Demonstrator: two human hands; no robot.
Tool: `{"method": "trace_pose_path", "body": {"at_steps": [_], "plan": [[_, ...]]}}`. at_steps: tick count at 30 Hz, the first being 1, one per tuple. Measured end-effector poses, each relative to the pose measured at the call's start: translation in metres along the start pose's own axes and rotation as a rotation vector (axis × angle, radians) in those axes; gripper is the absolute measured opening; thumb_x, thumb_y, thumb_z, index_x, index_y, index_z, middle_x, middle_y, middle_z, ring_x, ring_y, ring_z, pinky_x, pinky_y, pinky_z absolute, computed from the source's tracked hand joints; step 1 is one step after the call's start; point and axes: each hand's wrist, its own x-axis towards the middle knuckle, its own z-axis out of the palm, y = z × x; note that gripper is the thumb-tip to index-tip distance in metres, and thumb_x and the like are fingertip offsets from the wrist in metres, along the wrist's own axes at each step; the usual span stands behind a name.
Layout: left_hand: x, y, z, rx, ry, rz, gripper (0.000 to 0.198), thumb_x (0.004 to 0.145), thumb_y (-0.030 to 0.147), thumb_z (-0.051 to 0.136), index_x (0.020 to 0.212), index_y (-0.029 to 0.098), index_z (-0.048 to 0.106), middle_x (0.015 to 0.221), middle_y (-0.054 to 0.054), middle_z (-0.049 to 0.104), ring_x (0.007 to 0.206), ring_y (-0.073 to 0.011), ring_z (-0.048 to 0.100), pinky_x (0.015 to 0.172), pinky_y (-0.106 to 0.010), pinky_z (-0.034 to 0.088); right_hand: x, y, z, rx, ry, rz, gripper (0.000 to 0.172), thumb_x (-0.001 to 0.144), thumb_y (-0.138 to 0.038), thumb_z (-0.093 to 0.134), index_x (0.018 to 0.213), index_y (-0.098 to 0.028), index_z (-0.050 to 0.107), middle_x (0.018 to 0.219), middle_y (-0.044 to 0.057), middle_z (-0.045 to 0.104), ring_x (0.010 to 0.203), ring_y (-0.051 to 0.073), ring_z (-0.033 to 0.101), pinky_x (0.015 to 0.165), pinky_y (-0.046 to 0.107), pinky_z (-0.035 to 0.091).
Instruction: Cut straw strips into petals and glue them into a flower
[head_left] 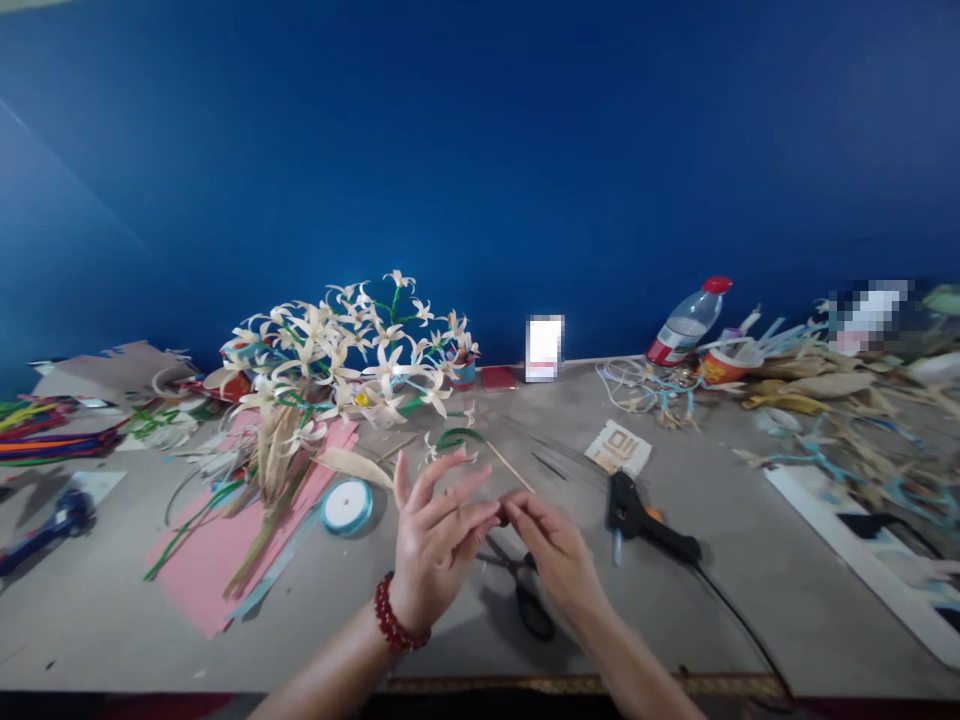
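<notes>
My left hand (pixel 439 530), with a dark red bead bracelet (pixel 396 618) at the wrist, has thumb and forefinger pinched while its other fingers fan out. Its fingertips meet those of my right hand (pixel 551 540), which is pinched too. Whatever lies between them is too small to make out; only a dark spot shows. Below the hands lies a pair of black scissors (pixel 531 608), partly covered by my right hand. Just beyond my fingers are a thin stick (pixel 510 465) and a curved green strip (pixel 461 436). A roll of light blue ribbon (pixel 347 507) rests left of my left hand.
White-petalled handmade flowers (pixel 341 350) stand at the back left, above dried husks (pixel 279 450) and pink paper (pixel 199 560). A black glue gun (pixel 649 525) with a cord lies to the right. Behind it lean a bottle (pixel 688 322) and an orange cup (pixel 726 362).
</notes>
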Motion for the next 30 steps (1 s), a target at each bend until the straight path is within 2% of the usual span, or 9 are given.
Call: {"method": "trace_pose_path", "body": {"at_steps": [7,13,20,24,28,30], "plan": [[0.004,0.001,-0.001,0.055,0.016,0.033,0.022,0.084,0.016,0.066,0.099,0.031,0.070,0.118,0.000,0.071,0.127,-0.0280,0.052,0.113,-0.068,0.008,-0.005,0.005,0.002,0.014,0.070,-0.027,0.024,0.091,-0.041,0.057,0.083,-0.021,0.069,0.078,0.003,0.065,0.078,0.019,0.058,0.076,0.028,0.046],[0.005,-0.002,-0.002,0.061,0.042,0.018,0.019,0.086,0.016,0.063,0.095,0.031,0.071,0.119,-0.001,0.071,0.127,-0.0276,0.051,0.113,-0.067,0.010,-0.006,-0.003,0.004,0.089,0.104,0.005,0.026,0.091,-0.042,0.057,0.089,-0.022,0.073,0.084,0.005,0.070,0.085,0.022,0.061,0.083,0.032,0.047],[0.001,0.002,-0.007,0.008,-0.017,0.077,0.017,0.084,0.013,0.064,0.091,0.028,0.070,0.122,-0.001,0.069,0.129,-0.0297,0.048,0.113,-0.067,0.011,0.005,-0.011,0.002,0.131,0.054,0.025,0.023,0.083,-0.042,0.068,0.095,-0.022,0.070,0.095,0.006,0.070,0.091,0.022,0.061,0.084,0.033,0.047],[0.001,0.006,-0.007,0.001,-0.032,0.092,0.018,0.084,0.012,0.063,0.091,0.027,0.069,0.121,-0.001,0.070,0.130,-0.0291,0.048,0.113,-0.067,0.011,0.010,-0.011,0.009,0.307,-0.005,0.119,0.024,0.076,-0.038,0.075,0.092,-0.021,0.070,0.087,0.003,0.067,0.080,0.018,0.059,0.075,0.029,0.047],[-0.002,0.007,-0.006,-0.032,-0.055,0.092,0.020,0.084,0.010,0.062,0.093,0.027,0.069,0.123,-0.001,0.069,0.129,-0.0293,0.049,0.113,-0.068,0.012,0.011,-0.012,0.013,0.452,0.005,0.216,0.022,0.072,-0.034,0.080,0.073,-0.018,0.065,0.070,-0.002,0.060,0.065,0.012,0.052,0.064,0.023,0.043],[-0.005,0.006,-0.005,-0.066,-0.026,0.076,0.021,0.083,0.009,0.063,0.093,0.027,0.068,0.126,-0.003,0.067,0.127,-0.0293,0.051,0.112,-0.069,0.015,0.011,-0.013,0.010,0.469,0.017,0.226,0.024,0.071,-0.034,0.080,0.069,-0.018,0.062,0.067,-0.003,0.058,0.064,0.012,0.051,0.063,0.023,0.042]]}}
